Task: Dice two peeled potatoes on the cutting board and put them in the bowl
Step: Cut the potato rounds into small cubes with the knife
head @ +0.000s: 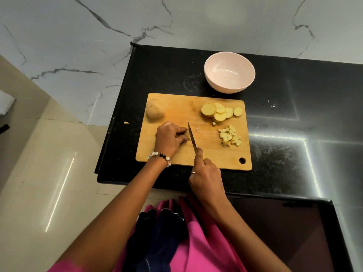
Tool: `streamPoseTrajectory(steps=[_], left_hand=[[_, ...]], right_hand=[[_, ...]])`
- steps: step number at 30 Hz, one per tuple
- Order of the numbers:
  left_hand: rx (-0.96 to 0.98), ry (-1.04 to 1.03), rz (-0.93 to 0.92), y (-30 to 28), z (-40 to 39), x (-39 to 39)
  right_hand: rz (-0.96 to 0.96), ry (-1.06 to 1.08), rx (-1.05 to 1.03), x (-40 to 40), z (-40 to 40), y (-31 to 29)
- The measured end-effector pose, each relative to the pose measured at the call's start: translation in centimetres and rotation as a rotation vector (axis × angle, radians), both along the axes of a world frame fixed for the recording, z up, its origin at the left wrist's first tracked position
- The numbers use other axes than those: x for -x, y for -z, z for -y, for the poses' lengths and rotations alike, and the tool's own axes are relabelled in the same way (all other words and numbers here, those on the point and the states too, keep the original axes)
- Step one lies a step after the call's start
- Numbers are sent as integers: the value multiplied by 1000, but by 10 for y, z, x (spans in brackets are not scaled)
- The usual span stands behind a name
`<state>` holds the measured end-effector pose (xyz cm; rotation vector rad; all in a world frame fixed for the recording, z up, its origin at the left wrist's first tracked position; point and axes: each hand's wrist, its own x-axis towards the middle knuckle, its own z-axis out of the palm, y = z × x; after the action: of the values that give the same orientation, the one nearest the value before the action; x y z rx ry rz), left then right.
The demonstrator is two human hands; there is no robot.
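Two hands: left hand (170, 138) curled, pinching a potato piece (188, 136); right hand (206, 177) gripping the knife (192, 138).
Axis: blade runs front-to-back, just right of the left fingertips (touching, seemingly).
Elsewhere: slices (220, 112), dice (229, 136), whole potato (155, 108) on the cutting board (176, 154); bowl (229, 72) beyond.

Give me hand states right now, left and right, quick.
Left hand: fingers curled, holding a potato piece down on the cutting board.
Right hand: fingers closed on the knife handle, blade at the piece.
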<state>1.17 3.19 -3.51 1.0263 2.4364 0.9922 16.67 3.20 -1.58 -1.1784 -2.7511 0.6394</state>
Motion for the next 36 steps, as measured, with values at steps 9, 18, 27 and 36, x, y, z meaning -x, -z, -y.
streamPoseTrajectory(steps=[9, 18, 27, 36], left_hand=[[-15, -32, 1, 3, -2, 1], [-42, -39, 29, 2, 1, 1], [-51, -56, 27, 1, 2, 3], [-56, -86, 4, 5, 1, 0]], right_hand=[[140, -60, -91, 27, -8, 4], [136, -38, -7, -12, 16, -11], [155, -70, -45, 13, 0, -12], [177, -75, -109, 25, 3, 3]])
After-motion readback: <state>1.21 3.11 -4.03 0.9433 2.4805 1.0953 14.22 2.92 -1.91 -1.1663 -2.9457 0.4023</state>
